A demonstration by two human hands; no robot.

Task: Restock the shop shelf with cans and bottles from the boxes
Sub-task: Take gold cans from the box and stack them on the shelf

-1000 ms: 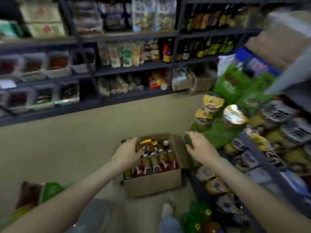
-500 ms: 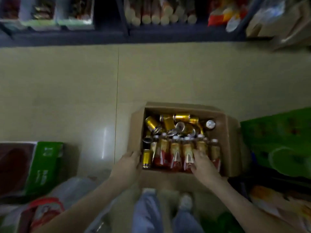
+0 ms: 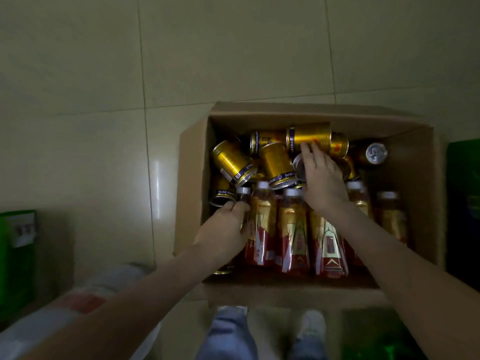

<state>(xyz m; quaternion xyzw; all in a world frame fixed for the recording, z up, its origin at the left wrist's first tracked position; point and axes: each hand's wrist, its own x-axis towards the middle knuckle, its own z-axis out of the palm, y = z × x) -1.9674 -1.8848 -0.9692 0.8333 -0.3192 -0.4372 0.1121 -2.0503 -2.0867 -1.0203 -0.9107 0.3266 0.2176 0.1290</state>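
the box (image 3: 322, 113) sits on the floor, with cans (image 3: 230, 159) loose at the back and bottles (image 3: 293, 229) upright in front. left hand (image 3: 223, 229) grips the end bottle (image 3: 243, 193) below its cap. right hand (image 3: 323, 185) reaches onto a top can (image 3: 309, 135); grip unclear. cans look slick and roll, so wrap the body.

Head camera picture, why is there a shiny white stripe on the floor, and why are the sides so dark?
Head view: the stripe on the floor is glare, light bouncing off glossy tile; the scene is dim, so the edges go murky, like the green box at left; the gold cans catch highlights; the wide lens slightly bends the tile lines.
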